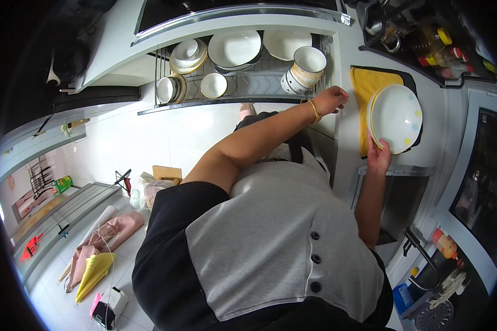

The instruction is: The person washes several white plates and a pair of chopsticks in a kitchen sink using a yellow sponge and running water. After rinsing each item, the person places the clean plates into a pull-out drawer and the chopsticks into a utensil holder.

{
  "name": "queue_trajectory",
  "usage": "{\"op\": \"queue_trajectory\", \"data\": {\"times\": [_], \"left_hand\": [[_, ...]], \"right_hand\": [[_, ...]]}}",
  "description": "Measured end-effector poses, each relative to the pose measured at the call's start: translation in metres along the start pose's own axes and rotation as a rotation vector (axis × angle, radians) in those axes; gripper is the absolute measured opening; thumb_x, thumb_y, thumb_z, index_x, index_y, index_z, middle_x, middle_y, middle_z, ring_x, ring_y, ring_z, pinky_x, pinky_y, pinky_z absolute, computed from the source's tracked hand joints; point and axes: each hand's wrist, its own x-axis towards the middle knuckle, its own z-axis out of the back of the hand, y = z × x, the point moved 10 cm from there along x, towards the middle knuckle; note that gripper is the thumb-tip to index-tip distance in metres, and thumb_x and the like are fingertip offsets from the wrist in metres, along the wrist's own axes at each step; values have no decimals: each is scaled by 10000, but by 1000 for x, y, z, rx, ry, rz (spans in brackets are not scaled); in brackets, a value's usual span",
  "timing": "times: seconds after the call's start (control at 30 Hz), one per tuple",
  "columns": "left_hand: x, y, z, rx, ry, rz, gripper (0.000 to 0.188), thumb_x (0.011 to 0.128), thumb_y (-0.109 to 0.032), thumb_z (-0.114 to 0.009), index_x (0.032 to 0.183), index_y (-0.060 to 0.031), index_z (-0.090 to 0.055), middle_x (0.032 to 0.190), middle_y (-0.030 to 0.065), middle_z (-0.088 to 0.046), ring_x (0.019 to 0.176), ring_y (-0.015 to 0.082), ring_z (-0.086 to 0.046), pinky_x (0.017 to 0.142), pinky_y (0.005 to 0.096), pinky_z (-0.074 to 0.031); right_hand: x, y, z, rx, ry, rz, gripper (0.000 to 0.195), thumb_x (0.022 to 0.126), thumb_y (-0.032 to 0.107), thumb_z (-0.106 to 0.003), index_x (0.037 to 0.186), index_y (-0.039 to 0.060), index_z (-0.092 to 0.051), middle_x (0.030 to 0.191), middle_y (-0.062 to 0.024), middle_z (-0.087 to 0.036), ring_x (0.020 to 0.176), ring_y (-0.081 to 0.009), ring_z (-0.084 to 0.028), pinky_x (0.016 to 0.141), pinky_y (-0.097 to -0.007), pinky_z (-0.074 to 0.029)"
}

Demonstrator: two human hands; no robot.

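My right hand (379,156) grips the near rim of a small stack of white dishes (395,118) with yellow edges. The top dish carries blue and yellow patterns. The stack rests over a yellow cloth with a dark border (358,87) on the counter. My left hand (332,100), a yellow band at its wrist, reaches across my body, holding nothing, with its fingers loosely bent. It hovers between the counter and an open pull-out dish drawer (265,85). Nearest to it inside the drawer is a tilted stack of white bowls (310,60).
The drawer also holds large white bowls (235,47), stacked plates (178,64) and a small bowl (214,85). A sink (401,202) lies beside my right forearm. Bottles (443,58) stand on a rack at the upper right. Folded umbrellas (103,244) lie at lower left.
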Motion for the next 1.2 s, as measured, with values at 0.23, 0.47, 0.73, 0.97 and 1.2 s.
{"op": "queue_trajectory", "data": {"times": [0.23,0.47,0.73,0.97,1.2], "left_hand": [[-26,-7,99,-245,-131,-20,186,842,-176,-559,1014,-123,-513,956,39,-570,897,178,-575,792,329,-480],[-22,62,271,-1173,-625,68,380,895,-177,-470,1210,-41,-308,1150,249,-427,1087,363,-461,950,496,-403],[-6,93,350,-1339,-678,102,604,928,-263,-402,1416,-127,-73,1408,211,-156,1254,402,-293,1017,520,-298],[49,154,389,-1603,-513,207,544,913,-240,-404,1382,-83,-177,1405,223,-193,1275,394,-259,1002,546,-300],[42,130,424,-1348,-715,66,338,888,-70,-300,1206,14,-374,1244,228,-447,1128,402,-467,958,565,-378]], "right_hand": [[-24,2,-36,-88,114,-5,446,800,10,-521,1217,-47,-373,1181,-181,-489,1089,-347,-509,937,-502,-448],[-58,-62,-117,-302,169,-259,465,784,37,-551,1218,-6,-388,1160,-146,-512,1052,-317,-544,827,-481,-522],[-65,-179,-199,-520,249,-574,451,791,60,-548,1201,-34,-387,1136,-171,-528,1007,-302,-574,792,-439,-543],[-18,-253,-217,-629,191,-684,495,772,39,-494,1232,-23,-321,1116,-201,-510,948,-352,-590,753,-448,-562],[21,-304,-241,-556,133,-678,444,777,-9,-471,1197,-77,-346,1151,-216,-478,1037,-360,-529,876,-508,-499]]}}
